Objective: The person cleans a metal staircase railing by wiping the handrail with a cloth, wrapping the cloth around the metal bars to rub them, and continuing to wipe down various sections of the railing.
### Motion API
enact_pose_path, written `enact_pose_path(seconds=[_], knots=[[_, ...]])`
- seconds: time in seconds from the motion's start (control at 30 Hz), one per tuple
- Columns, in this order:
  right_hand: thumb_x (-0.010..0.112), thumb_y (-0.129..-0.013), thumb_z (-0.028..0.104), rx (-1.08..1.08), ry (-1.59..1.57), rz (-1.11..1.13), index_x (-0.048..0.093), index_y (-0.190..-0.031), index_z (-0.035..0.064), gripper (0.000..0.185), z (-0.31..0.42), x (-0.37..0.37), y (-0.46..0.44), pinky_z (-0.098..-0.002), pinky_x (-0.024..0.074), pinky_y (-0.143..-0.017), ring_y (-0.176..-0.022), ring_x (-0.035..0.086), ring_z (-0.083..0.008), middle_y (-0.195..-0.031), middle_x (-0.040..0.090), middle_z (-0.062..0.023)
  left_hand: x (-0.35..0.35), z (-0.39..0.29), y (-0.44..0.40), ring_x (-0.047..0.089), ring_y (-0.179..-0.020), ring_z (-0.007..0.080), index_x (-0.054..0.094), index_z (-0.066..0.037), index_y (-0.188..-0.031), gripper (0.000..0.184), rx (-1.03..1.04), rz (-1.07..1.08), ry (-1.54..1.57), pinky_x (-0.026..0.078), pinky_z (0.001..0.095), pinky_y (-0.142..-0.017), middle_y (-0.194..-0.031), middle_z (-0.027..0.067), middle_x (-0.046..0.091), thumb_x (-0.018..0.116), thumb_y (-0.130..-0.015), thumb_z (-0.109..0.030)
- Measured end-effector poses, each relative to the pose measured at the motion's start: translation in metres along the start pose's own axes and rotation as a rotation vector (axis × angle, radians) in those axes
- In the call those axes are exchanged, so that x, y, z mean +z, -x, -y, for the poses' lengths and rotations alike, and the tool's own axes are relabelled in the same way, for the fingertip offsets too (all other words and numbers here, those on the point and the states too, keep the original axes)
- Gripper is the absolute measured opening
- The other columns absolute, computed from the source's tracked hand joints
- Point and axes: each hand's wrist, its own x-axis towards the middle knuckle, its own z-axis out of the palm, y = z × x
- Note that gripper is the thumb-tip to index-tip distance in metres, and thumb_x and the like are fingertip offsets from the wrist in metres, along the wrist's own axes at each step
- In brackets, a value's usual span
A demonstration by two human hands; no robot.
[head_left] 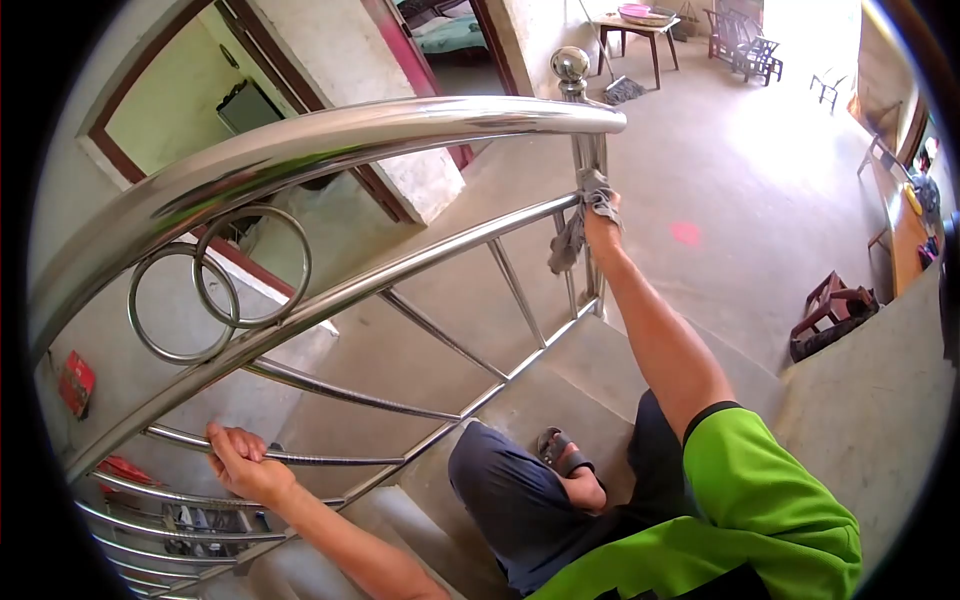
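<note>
Where right hand (603, 215) clasps metal post (598, 152), cloth (568, 245) crumples.

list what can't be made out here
Head view:
- Right hand: fingers, partly covered by the cloth
- Left hand: palm, hidden by its own grip on the bar
- Second foot: hidden by the trousers
- Bedding: cut off by the top edge

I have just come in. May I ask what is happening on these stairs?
A person on the stairs has both hands at the metal railing. The right hand holds a grey cloth against the post at the lower end. The left hand grips a thin bar, farther up the stairs. A mop is on the floor beyond.
</note>
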Motion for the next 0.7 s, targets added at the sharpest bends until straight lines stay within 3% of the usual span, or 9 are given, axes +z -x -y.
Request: enact_pose_path(seconds=[0.07,0.1,0.2,0.3,0.33,0.5,0.57,0.7], knots=[[0.051,-0.092,0.025,0.245,-0.057,-0.016,0.04,-0.121,0.0141,0.033,-0.004,-0.002,-0.003,-0.0488,0.045,-0.084,-0.1,0.057,-0.0372,-0.111,0.056,-0.0159,-0.002,0.001,-0.001,0.028,-0.048,0.0045,0.042,-0.015,-0.068,0.036,0.005,0.019,-0.01,0.022,0.0228,-0.045,-0.057,-0.005,0.034,0.07,-0.088,-0.025],[0.051,-0.092,0.025,0.247,-0.058,-0.013,0.04,-0.121,0.0141,0.033,-0.005,-0.002,-0.004,-0.0488,0.045,-0.084,-0.1,0.057,-0.0372,-0.111,0.056,-0.0159,-0.003,0.001,-0.002,0.028,-0.048,0.0045,0.041,-0.015,-0.067,0.036,0.01,0.039,-0.017,0.022,0.0227,-0.046,-0.057,-0.0051,0.034,0.07,-0.088,-0.026],[0.054,-0.093,0.031,0.342,-0.204,-0.086,0.04,-0.118,0.0145,0.034,-0.006,0.0,-0.004,-0.0417,0.0455,-0.081,-0.092,0.055,-0.0263,-0.105,0.057,-0.0106,-0.003,0.001,-0.002,0.028,-0.048,0.0046,0.041,-0.015,-0.067,0.037,0.026,0.038,-0.003,0.022,0.0228,-0.046,-0.057,-0.0051,0.034,0.069,-0.088,-0.025],[0.054,-0.093,0.038,0.417,-0.341,-0.041,0.042,-0.116,0.012,0.036,-0.019,0.005,-0.017,-0.0401,0.0454,-0.08,-0.092,0.054,-0.0229,-0.105,0.057,-0.0092,-0.003,0.001,-0.001,0.028,-0.048,0.0048,0.04,-0.015,-0.067,0.037,0.026,0.028,-0.022,0.022,0.023,-0.046,-0.057,-0.005,0.034,0.068,-0.089,-0.025],[0.048,-0.094,0.048,0.497,-0.426,-0.06,0.059,-0.108,0.0083,0.044,-0.022,0.008,-0.018,-0.0367,0.0477,-0.069,-0.08,0.053,-0.0161,-0.093,0.058,-0.0053,-0.003,0.001,-0.001,0.028,-0.048,0.0048,0.04,-0.015,-0.067,0.037,0.032,0.024,-0.019,0.022,0.023,-0.046,-0.057,-0.005,0.034,0.068,-0.089,-0.025],[0.052,-0.094,0.043,0.578,-0.486,-0.021,0.06,-0.101,0.0114,0.033,-0.024,0.005,-0.022,-0.0348,0.0505,-0.064,-0.076,0.057,-0.0149,-0.087,0.06,-0.0025,-0.001,0.0,0.0,0.028,-0.048,0.0045,0.041,-0.015,-0.068,0.036,0.011,-0.005,0.005,0.022,0.0233,-0.046,-0.057,-0.0049,0.035,0.068,-0.089,-0.023],[0.052,-0.095,0.039,0.622,-0.764,0.154,0.059,-0.093,0.0144,0.025,-0.005,-0.002,-0.01,-0.0367,0.0507,-0.061,-0.075,0.061,-0.0153,-0.082,0.061,-0.0007,0.003,-0.001,0.002,0.028,-0.046,0.0041,0.043,-0.014,-0.069,0.032,0.018,-0.015,0.019,0.022,0.0222,-0.044,-0.056,-0.0053,0.035,0.067,-0.09,-0.021],[0.053,-0.093,0.036,0.601,-0.737,0.175,0.058,-0.09,0.017,0.02,0.04,0.001,0.026,-0.0368,0.0483,-0.063,-0.073,0.061,-0.0149,-0.077,0.061,0.0013,0.003,-0.001,0.001,0.027,-0.044,0.0036,0.045,-0.013,-0.071,0.029,0.017,-0.017,0.028,0.02,0.0212,-0.042,-0.054,-0.0057,0.035,0.066,-0.091,-0.018]])
